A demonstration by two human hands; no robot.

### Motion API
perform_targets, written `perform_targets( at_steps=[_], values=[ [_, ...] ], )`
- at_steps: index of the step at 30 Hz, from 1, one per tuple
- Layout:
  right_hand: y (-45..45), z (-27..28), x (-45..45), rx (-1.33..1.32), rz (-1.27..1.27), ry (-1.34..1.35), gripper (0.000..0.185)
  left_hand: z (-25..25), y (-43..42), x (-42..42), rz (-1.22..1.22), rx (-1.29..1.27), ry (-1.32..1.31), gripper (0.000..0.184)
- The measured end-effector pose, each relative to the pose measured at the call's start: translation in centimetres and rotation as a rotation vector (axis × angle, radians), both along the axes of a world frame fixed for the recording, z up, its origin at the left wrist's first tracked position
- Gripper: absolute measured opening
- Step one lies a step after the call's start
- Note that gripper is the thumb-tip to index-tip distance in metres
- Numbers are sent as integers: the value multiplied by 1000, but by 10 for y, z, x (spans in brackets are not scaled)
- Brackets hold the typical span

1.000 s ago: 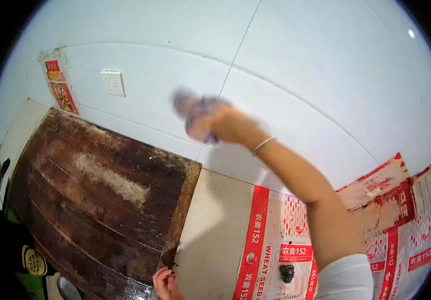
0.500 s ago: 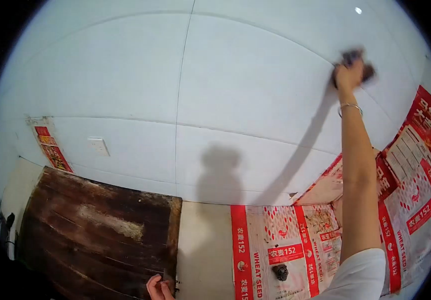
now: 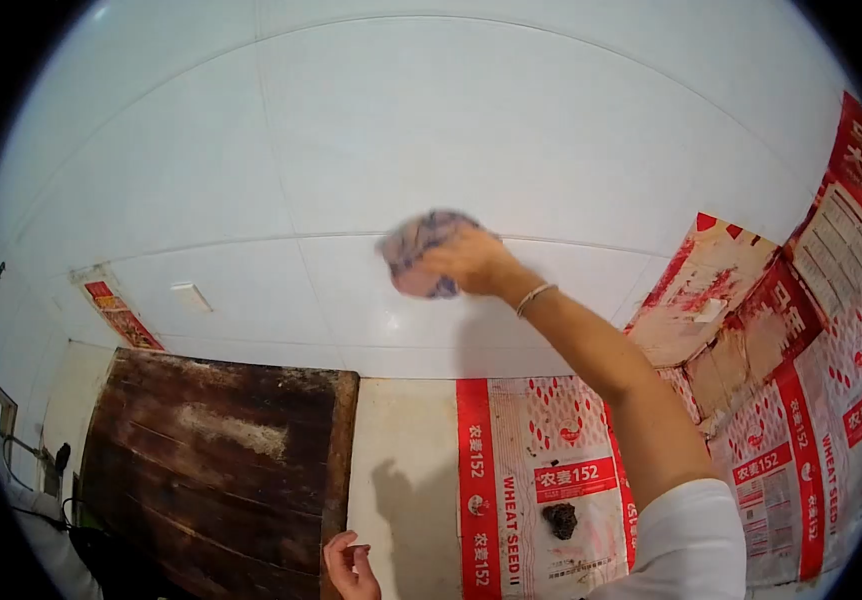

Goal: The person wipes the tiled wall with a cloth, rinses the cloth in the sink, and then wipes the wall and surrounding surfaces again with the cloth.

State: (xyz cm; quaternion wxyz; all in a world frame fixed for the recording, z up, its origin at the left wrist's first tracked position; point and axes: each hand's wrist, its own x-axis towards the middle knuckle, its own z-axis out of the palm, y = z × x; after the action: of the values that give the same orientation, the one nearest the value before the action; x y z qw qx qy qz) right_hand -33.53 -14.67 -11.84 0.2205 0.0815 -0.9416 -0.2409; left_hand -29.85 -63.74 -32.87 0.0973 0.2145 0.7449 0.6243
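Observation:
My right hand (image 3: 473, 262) holds a patterned grey-pink and blue cloth (image 3: 419, 262) flat against the white tiled wall (image 3: 471, 130), near a horizontal tile joint. A bracelet circles that wrist. At the bottom centre my left hand (image 3: 351, 568) hangs with its fingers curled, beside the right edge of the dark wooden board (image 3: 221, 450). Whether anything is between those fingers is hidden.
Red-and-white printed sacks (image 3: 576, 480) cover the surface at lower right, with a dark clump (image 3: 559, 519) on them. A socket (image 3: 191, 297) and a red sticker (image 3: 119, 312) are on the left wall. Torn red posters (image 3: 776, 305) line the right corner. Cables hang at far left.
My right hand swept with the cloth from the left to the upper right, then back to the wall's middle. The view has shifted too. My left hand stays low.

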Motion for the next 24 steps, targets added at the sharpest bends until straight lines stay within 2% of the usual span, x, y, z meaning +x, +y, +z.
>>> perform_targets(
  at_steps=[1,3,5,6,7,8,9,11,13,15,17,19,20,21,22,23,24],
  values=[
    [-2,-11,8,-63,85,69,34,5,10,4,-39,12,-5,18],
    [6,8,18,-95,9,6,35,18,19,16,-49,-69,21,17],
    [16,67,36,-274,38,269,40,25,24,23,-127,-160,81,14],
    [17,99,53,-376,4,413,42,14,8,18,-219,-147,364,19],
    [24,124,75,-476,-32,559,44,15,4,18,-230,-149,369,19],
    [46,142,93,-258,-68,770,45,19,0,19,-205,-173,390,18],
    [62,158,113,-207,-9,982,44,24,-4,19,-178,-197,412,17],
    [109,169,157,12,-224,1342,48,33,-14,22,-170,-199,361,17],
    [141,136,183,-199,-514,1689,52,43,-20,23,-145,-201,387,16],
    [141,90,195,-600,-646,1738,66,44,-28,25,-138,-223,365,15],
    [119,35,183,-613,-457,1775,70,39,-32,25,-148,-237,346,14],
    [125,-54,161,-603,-836,1702,69,36,-29,26,-159,-244,363,15],
    [99,-91,153,-571,-1015,1441,67,35,-28,27,-165,-256,378,15],
    [94,-129,147,-599,-803,1618,68,29,-23,27,-168,-265,376,15],
    [77,-168,143,-802,-658,1639,72,21,-14,27,-172,-249,244,12],
    [87,-242,152,-1062,-1024,1152,72,20,-8,28,-177,-234,113,11],
    [73,-269,155,-1208,-914,1271,76,37,2,33,-205,-248,145,11]
  ],
)
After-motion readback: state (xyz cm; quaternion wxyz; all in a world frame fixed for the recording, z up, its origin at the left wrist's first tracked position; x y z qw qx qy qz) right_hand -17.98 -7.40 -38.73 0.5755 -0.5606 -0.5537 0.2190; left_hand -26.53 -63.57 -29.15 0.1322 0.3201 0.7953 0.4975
